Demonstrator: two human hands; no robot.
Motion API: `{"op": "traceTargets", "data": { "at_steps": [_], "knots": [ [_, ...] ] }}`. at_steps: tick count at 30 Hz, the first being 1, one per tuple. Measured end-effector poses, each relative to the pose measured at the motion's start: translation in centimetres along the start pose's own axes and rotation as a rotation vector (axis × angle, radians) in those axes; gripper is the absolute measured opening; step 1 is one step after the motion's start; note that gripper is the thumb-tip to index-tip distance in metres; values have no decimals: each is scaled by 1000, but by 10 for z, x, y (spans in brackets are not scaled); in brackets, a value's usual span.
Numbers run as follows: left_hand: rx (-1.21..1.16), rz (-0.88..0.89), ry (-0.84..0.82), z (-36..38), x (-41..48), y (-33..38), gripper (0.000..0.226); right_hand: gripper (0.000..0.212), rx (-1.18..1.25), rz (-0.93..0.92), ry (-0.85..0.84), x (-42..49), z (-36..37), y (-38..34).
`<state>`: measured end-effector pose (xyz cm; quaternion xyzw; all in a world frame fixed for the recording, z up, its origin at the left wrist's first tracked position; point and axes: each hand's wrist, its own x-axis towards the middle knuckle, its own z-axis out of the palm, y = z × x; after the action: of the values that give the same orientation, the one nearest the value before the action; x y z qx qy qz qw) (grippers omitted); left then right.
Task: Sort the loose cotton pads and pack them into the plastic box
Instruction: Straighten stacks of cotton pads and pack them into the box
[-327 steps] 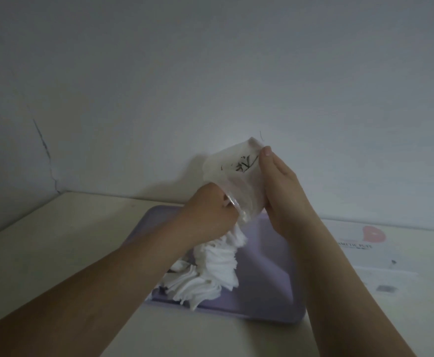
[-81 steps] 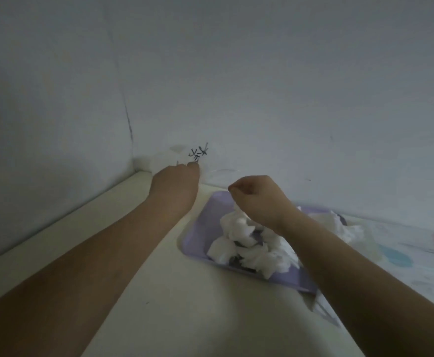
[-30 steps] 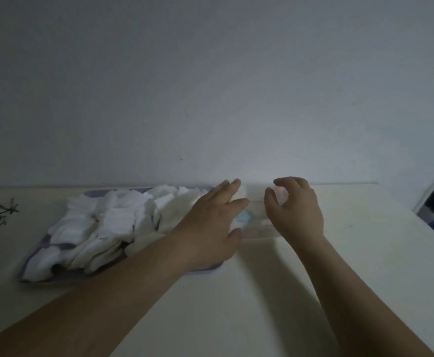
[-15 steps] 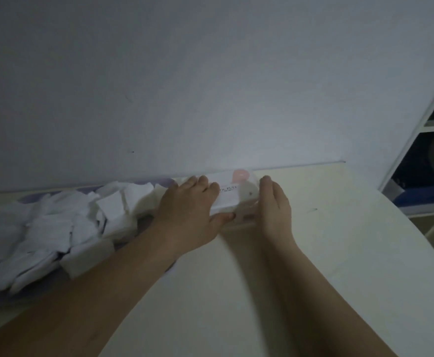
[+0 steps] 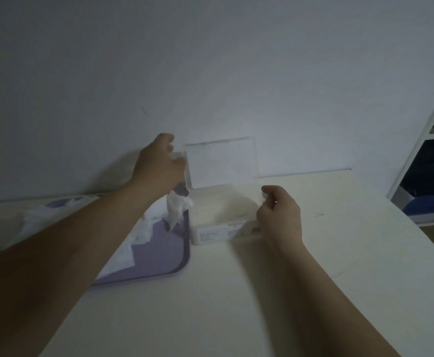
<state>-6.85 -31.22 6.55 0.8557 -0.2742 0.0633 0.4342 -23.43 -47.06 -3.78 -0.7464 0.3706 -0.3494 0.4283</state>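
Observation:
A clear plastic box [image 5: 218,228] stands on the cream table, just right of a purple tray [image 5: 159,256]. Its transparent lid [image 5: 222,161] is raised upright against the wall. My left hand [image 5: 158,167] grips the lid's left edge near the top. My right hand [image 5: 280,215] holds the box's right front corner. Loose white cotton pads [image 5: 138,228] lie heaped on the tray, partly hidden under my left forearm. One crumpled pad [image 5: 177,207] hangs just below my left hand by the box's left wall. The box's inside looks pale; I cannot tell what it contains.
The cream table [image 5: 236,305] has a curved right edge. A white shelf unit [image 5: 432,150] with dark and blue items stands at the far right. A plain white wall runs directly behind the box and tray.
Both hands were gripping the shut box half a second ago. The lid now stands raised, my left hand has risen with it, and my right hand has shifted to the box's right corner.

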Motion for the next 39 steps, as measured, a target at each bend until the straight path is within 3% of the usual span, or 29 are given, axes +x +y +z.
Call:
{"op": "traceTargets", "data": {
  "at_steps": [4, 7, 10, 12, 14, 17, 24, 26, 28, 31, 35, 39],
  "knots": [
    [49, -28, -244, 15, -16, -30, 60, 38, -21, -18, -7, 1, 1, 1],
    [123, 32, -354, 21, -32, -37, 49, 37, -63, -44, 26, -1, 2, 0],
    [128, 46, -383, 18, -42, -38, 39, 29, -259, -337, 178, -10, 4, -10],
    [82, 93, -365, 13, -48, -42, 37, 21, -271, -597, 183, -20, 8, -19],
    [81, 151, -318, 2, -55, -50, 33, 21, -293, -775, 50, -32, 16, -25],
    [117, 188, -257, -22, -67, -66, 31, 23, -355, -847, -147, -47, 31, -26],
    [316, 216, -58, -90, -102, -118, 15, 17, -280, -967, -35, -65, 40, -40],
    [318, 139, -98, -101, -113, -134, 8, 15, -189, -1014, -120, -84, 45, -51],
    [311, 107, -128, -105, -124, -149, 14, 16, -117, -943, -331, -107, 57, -62],
    [303, 4, -133, -103, -130, -159, 18, 23, -122, -624, -617, -123, 80, -70],
    [318, -68, -135, -95, -123, -161, 38, 26, -290, -560, -694, -121, 101, -89],
    [27, -97, -288, -88, -121, -165, 50, 23, -407, -554, -834, -119, 115, -108]
  ]
}}
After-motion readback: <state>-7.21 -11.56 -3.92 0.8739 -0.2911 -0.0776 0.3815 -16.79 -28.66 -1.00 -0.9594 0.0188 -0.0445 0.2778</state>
